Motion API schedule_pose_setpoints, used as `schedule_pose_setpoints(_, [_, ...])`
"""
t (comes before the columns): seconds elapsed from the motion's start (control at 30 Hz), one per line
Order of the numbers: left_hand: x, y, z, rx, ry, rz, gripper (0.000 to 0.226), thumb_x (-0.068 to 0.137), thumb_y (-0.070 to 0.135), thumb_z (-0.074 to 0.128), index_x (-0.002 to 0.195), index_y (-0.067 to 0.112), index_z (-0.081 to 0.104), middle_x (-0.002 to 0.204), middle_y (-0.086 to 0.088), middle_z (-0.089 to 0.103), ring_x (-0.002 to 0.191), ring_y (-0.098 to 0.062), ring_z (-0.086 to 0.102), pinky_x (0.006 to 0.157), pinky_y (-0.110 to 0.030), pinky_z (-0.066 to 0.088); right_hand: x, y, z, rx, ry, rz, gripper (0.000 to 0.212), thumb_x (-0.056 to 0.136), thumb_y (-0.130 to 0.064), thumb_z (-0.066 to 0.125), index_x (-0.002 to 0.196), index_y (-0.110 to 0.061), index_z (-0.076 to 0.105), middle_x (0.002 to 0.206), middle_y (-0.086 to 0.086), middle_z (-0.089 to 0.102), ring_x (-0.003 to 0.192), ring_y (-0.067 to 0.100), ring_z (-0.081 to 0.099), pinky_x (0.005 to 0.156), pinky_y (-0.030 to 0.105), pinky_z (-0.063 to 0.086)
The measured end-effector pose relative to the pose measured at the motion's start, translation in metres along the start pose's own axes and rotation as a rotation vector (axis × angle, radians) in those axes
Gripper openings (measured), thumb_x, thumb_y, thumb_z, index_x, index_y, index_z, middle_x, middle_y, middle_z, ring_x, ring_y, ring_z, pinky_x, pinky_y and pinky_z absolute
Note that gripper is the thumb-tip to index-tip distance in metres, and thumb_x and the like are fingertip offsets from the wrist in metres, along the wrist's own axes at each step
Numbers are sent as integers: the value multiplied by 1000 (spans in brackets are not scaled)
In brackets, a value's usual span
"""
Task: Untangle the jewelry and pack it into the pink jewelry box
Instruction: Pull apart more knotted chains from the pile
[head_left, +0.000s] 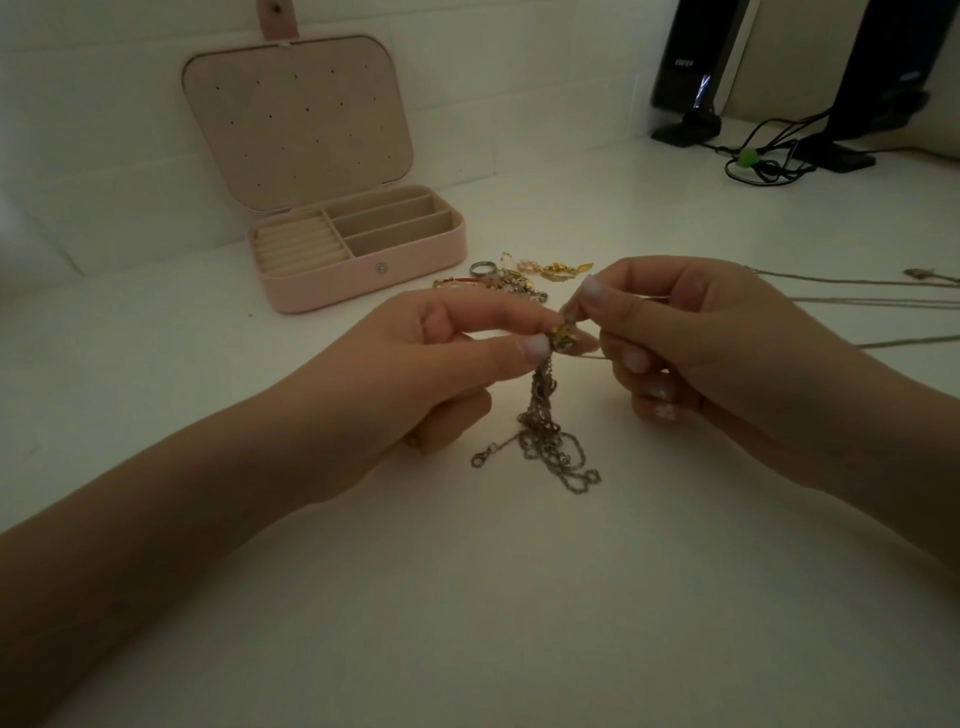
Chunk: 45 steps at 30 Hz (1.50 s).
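Dim white bench (493, 597) against a white wall; we have the pink jewelry box (358, 260) standing open at the back left, its compartments showing nothing inside as far as we can tell. Our left hand (441, 374) pinches a small gold knot (563, 335) at the top of a silver chain (545, 431), which hangs down and pools on the bench; our right hand (675, 338) pinches a thin strand at the same knot. Judgement: untangling under way, packing not begun. A small pile of rings and charms (514, 278) waits just beside the box, and thin chains (857, 291) lie stretched out to the right. Room to work: broad bare bench toward us; black speakers (685, 67) and cables (763, 156) sit far right, well apart.
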<state>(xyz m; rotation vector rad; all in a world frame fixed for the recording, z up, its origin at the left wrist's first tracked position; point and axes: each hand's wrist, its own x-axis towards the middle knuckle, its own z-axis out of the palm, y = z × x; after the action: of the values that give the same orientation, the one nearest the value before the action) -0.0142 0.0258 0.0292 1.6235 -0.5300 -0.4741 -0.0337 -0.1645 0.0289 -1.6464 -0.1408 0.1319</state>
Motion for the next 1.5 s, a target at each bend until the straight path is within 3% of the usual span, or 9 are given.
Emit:
schedule_pose_setpoints(0.1, [0,-1,0,55,-19,10,18,77,24,61,80,32,77,43,-15,27,36,-9,17,42,-21,10,-2,-3,2,-59,54,-95,24,80,-36,58,82,-12,63,46,-6,38,39,9,29,37,20,29])
schedule_pose_setpoints(0.2, [3,-2,-2,56,70,23,17,76,26,60,82,27,76,39,5,30,35,-9,18,41,-18,11,-4,-5,3,12,31,-149,20,85,-30,53,80,-11,57,47,-5,34,40,9,28,37,20,29])
schedule_pose_setpoints(0.37, [2,0,0,67,103,79,8,79,24,68,80,17,70,37,14,38,35,-7,18,39,-18,10,-3,-4,-1,-66,70,-122,23,93,-21,53,71,-15,58,56,-4,51,47,9,42,39,19,35])
schedule_pose_setpoints(0.53, [2,-3,0,69,136,120,13,77,28,72,77,15,72,37,6,28,34,-7,17,38,-13,14,-2,0,2,-238,81,-198,10,86,-27,61,82,-18,65,64,-8,62,54,7,54,43,18,41])
schedule_pose_setpoints(0.7, [0,-2,0,99,124,163,8,75,27,66,74,25,73,38,8,28,36,-8,16,38,-14,16,-2,2,0,-161,73,-183,8,80,-16,69,87,-19,71,70,-10,65,56,6,56,45,17,41])
schedule_pose_setpoints(0.93, [1,-6,0,122,165,166,9,74,30,65,69,28,72,38,7,27,37,-10,16,38,-14,16,-5,1,-1,-135,24,-209,22,66,-35,82,86,-28,77,78,9,66,69,19,48,55,26,40])
schedule_pose_setpoints(1.03, [1,-7,0,111,183,143,10,73,31,64,65,29,71,38,8,28,37,-9,17,37,-15,15,-7,2,1,-362,59,-353,12,75,-44,75,83,-35,75,83,-12,69,70,11,57,59,26,49])
schedule_pose_setpoints(1.2, [1,-8,2,115,173,127,17,76,34,63,62,24,68,52,-25,42,40,-12,18,38,-16,16,-8,6,8,-527,142,-432,8,75,-40,64,79,-37,70,76,-19,68,68,10,60,59,30,52])
schedule_pose_setpoints(1.5, [4,-12,1,227,302,125,26,77,39,60,66,16,66,37,6,28,36,-11,18,37,-13,17,-6,6,8,-496,155,-387,8,79,-35,61,74,-29,65,71,-18,64,63,6,61,54,19,49])
